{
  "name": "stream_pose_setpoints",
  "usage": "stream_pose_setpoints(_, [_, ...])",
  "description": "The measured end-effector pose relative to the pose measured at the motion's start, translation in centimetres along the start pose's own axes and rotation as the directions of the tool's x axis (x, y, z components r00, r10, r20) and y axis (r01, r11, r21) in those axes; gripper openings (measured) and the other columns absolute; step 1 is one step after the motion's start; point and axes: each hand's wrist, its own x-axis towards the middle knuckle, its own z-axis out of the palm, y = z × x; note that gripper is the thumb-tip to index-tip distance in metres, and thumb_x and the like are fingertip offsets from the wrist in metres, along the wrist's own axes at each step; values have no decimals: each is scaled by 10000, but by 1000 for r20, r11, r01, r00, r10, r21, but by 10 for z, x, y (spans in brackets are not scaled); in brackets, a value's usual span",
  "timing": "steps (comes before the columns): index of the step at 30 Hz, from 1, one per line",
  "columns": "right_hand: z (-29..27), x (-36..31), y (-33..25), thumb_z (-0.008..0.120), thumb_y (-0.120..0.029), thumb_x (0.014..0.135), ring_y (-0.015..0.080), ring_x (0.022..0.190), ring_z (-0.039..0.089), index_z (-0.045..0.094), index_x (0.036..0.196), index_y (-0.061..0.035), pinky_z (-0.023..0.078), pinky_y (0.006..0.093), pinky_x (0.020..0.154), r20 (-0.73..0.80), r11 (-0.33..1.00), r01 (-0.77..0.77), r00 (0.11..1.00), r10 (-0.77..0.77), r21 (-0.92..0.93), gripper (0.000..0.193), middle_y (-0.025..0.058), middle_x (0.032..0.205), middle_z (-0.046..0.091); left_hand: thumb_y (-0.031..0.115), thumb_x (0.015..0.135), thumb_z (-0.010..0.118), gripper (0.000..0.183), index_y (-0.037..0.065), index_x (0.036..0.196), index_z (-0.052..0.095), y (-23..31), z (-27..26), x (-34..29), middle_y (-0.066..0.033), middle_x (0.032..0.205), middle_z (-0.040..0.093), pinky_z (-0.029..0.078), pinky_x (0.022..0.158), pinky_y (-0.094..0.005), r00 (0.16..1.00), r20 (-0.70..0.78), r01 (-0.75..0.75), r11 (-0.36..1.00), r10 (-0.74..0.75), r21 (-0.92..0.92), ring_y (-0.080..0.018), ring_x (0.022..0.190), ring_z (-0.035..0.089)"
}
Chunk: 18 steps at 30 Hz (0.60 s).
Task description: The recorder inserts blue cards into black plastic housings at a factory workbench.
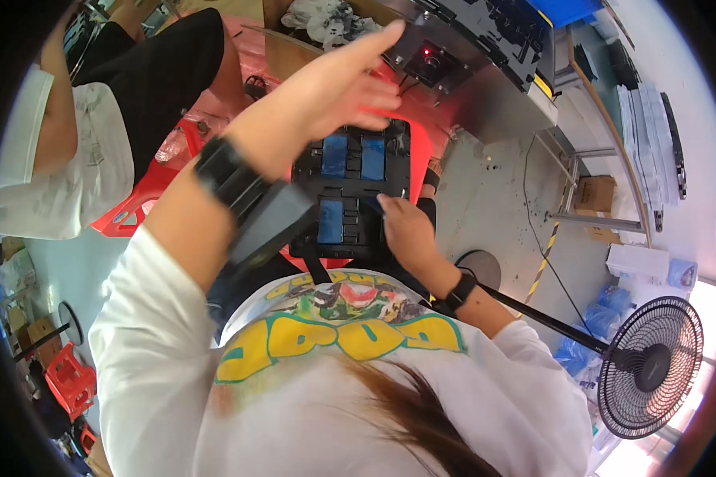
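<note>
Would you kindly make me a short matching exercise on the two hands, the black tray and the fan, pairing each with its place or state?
Column one:
1. Left hand
2. Right hand
3. Black tray
4. Fan

Column two:
A. Holds flat blue-faced pieces
B. At the lower right of the picture, with a round grille
C. Fingers extended, nearest in the picture to a small red light
D. At the right side of the tray, below the other hand in the picture

Right pairs: 1-C, 2-D, 3-A, 4-B.
</note>
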Motion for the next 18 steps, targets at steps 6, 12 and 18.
stream_pose_setpoints(6, [0,-10,-4,700,-305,703,316,1159,427,503,1172,50,386,495,884,312,898,277,935,-170,-341,619,202,1295,409,330,881,592,406,37,1139,480,11,69,52,-114,1011,507,495,801,-442,957,-258,-203,939,131,-277,-295,992,539])
stream_pose_setpoints(12, [26,-28,6,664,-303,737,334,1213,395,488,1205,70,339,554,955,298,880,334,925,-237,-338,624,215,1323,393,319,884,587,401,16,1129,491,-6,80,99,-133,1076,500,517,799,-414,950,-198,-297,895,241,-333,-296,1017,542])
stream_pose_setpoints(18, [26,-25,1,600,-236,760,398,1169,412,580,1071,82,334,615,920,259,834,360,927,-270,-418,446,254,1268,435,351,875,592,315,63,994,546,13,99,101,-90,871,571,502,609,-340,934,-226,-336,892,276,-303,-217,764,575])
